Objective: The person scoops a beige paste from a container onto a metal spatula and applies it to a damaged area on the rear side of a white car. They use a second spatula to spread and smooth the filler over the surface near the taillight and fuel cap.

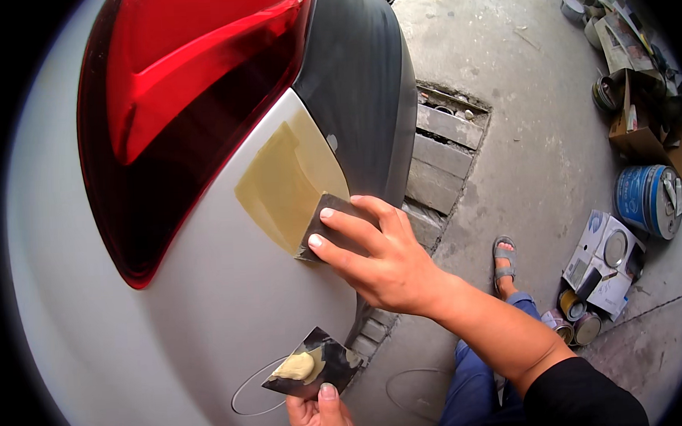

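My right hand grips a dark, flat filler spreader with the fingers laid over its face. The spreader's edge meets a patch of yellowish body filler on the pale car panel. Below, my left hand pinches a dark square spreader by its lower edge, thumb on top. A lump of cream-coloured putty rests on that square. Above the filler is a red tail light, and black bumper trim borders the panel to its right.
A slatted drain grate is set in the concrete floor. Along the right side stand a blue paint drum, a cardboard box, several cans and a flattened printed carton. My sandalled foot is on the floor.
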{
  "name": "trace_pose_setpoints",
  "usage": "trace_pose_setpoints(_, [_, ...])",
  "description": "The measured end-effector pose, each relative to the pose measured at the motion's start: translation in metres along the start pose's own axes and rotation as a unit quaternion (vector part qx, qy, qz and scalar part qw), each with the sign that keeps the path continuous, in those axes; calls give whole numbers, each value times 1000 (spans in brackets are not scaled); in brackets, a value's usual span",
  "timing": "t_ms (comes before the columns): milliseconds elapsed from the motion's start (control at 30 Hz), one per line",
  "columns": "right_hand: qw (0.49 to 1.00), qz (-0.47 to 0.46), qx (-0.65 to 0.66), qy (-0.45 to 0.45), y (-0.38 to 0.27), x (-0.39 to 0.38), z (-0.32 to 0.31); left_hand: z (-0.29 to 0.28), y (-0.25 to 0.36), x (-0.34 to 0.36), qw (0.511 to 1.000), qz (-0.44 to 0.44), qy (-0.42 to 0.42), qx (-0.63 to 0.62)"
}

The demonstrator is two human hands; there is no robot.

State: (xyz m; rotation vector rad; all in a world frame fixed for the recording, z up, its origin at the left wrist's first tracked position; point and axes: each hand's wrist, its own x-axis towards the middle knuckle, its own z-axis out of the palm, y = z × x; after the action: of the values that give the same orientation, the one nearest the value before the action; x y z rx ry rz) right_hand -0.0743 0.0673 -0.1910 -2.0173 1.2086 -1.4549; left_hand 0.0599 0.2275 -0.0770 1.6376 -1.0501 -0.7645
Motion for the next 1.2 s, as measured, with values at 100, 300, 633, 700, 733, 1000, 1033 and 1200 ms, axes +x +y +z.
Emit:
trace_pose_setpoints(100, [1000, 9, 14, 1, 2, -13, 8, -1, -3, -1, 1000, -7, -9, -10])
trace_pose_setpoints(300, [999, 29, 21, -28, 3, -33, 9, 1, 0, -2, 1000, -8, -17, -3])
trace_pose_setpoints(633, [998, 1, -43, 36, -6, 55, -45, -3, 11, -5, 1000, 8, -22, -4])
trace_pose_setpoints(700, [998, -8, -50, 44, -9, 65, -42, 2, 13, -5, 1000, 6, -14, -10])
trace_pose_setpoints(733, [998, -9, -52, 44, -11, 68, -40, 1, 12, -6, 1000, 5, -18, -10])
trace_pose_setpoints(1000, [999, 0, -39, 15, -10, 30, -13, -2, 6, -6, 999, -7, -29, -19])
trace_pose_setpoints(1033, [999, 4, -36, 1, -10, 23, -15, 0, 6, -6, 999, -10, -23, -21])
trace_pose_setpoints(1200, [999, 14, -43, -18, -16, 29, -44, 7, 11, -8, 1000, -14, -13, -16])
